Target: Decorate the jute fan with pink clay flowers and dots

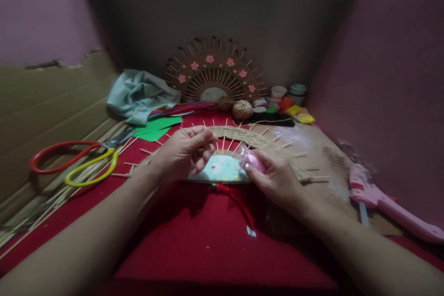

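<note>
My right hand (274,178) is closed around a small clear plastic packet with a soft pink lump (255,162) inside, perhaps clay. Opposite it, my left hand (194,148) has its thumb and fingers curled in a pinch; whatever may be between the fingertips is too small to name. Beneath both hands lies a half-round woven fan (249,135) of thin sticks and twine. Its pale blue centre piece (222,166) carries a small pink dot and faint floral marks. Part of the fan's left side is hidden by my left hand and forearm.
Scissors (92,148) with red and yellow handles lie left near green sheets (156,127) and loose sticks. A pink glue gun (378,194) rests right. Behind stand a flowered fan (210,62), twine balls (243,109), small pots (297,94) and a crumpled cloth (140,95).
</note>
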A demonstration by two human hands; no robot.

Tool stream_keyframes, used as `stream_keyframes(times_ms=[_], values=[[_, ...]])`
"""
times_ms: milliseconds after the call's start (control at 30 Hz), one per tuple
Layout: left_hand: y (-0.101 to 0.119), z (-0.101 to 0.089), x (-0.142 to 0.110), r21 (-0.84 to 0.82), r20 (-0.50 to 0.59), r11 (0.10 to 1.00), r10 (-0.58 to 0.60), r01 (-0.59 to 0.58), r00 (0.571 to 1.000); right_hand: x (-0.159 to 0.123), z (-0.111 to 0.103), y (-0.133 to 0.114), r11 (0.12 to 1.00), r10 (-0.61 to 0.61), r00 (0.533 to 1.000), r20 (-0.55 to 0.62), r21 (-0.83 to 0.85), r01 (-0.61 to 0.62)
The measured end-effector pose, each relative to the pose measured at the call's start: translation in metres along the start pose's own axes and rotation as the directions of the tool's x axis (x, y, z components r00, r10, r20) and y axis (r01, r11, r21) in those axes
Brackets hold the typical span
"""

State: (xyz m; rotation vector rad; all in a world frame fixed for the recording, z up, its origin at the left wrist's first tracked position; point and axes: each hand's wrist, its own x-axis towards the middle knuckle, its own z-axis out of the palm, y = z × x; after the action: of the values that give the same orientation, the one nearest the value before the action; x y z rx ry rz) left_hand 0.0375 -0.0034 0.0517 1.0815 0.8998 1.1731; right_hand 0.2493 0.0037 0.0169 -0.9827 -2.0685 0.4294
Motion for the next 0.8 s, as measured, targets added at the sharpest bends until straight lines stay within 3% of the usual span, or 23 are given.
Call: stream_keyframes(times_ms=[133, 333, 467, 633, 700, 800], values=[[-0.0062, -0.0033, 0.0022, 0.086, -0.042, 0.993, 0.080, -0.076, 0.996, 0.0001, -0.0013, -0.0004, 1.000, 0.008, 1.000, -0.007, -0.015, -0.008], [-0.0070, -0.0009, 0.0040, 0.178, 0.013, 0.979, 0.097, -0.097, 0.995, 0.0009, -0.0017, -0.0014, 1.000, 0.003, 1.000, -0.019, -0.008, -0.003], [-0.0045, 0.0031, -0.0002, 0.443, -0.081, 0.889, 0.164, -0.112, 0.983, 0.0007, -0.0025, -0.0021, 1.000, 0.004, 1.000, -0.023, -0.012, -0.004], [-0.0059, 0.0024, -0.0012, 0.548, -0.040, 0.817, 0.243, -0.183, 0.969, 0.0009, -0.0020, -0.0014, 1.000, 0.000, 1.000, -0.024, -0.002, 0.000], [-0.0070, 0.0021, 0.0000, 0.648, 0.021, 0.720, 0.308, -0.247, 0.951, 0.0010, -0.0018, -0.0007, 1.000, -0.004, 1.000, -0.024, -0.002, 0.004], [-0.0102, 0.0013, 0.0031, 0.812, 0.212, 0.443, 0.383, -0.380, 0.899, 0.0009, -0.0019, 0.0002, 1.000, -0.006, 1.000, -0.022, -0.004, 0.006]])
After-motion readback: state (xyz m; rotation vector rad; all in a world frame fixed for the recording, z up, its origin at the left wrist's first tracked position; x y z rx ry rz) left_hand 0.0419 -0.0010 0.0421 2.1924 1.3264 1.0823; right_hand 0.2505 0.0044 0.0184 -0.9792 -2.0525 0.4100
